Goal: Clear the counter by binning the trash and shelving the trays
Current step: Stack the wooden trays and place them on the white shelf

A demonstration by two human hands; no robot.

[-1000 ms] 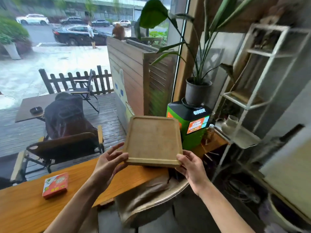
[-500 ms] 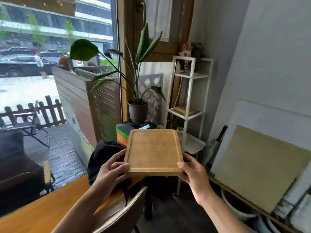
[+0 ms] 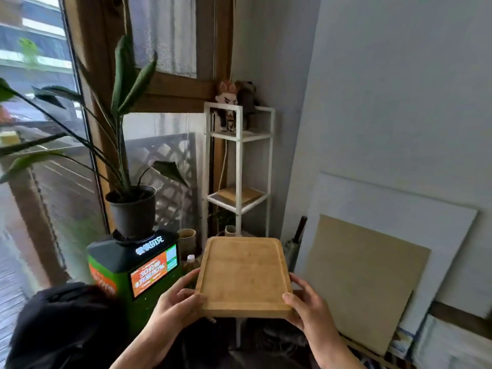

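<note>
Head view: you face a room corner with pale boards (image 3: 394, 230) leaning on the right wall. A tall white metal shelf unit (image 3: 238, 166) stands in the corner; its middle shelf carries a flat wooden tray (image 3: 241, 195). Left of it, a potted green plant (image 3: 127, 166) sits on a green-and-black kiosk (image 3: 138, 267). You hold a rectangular light bamboo tray (image 3: 243, 275) level in front of the shelf unit. Your left hand (image 3: 174, 306) clamps its near-left corner; your right hand (image 3: 306, 306) clamps its near-right corner.
</note>
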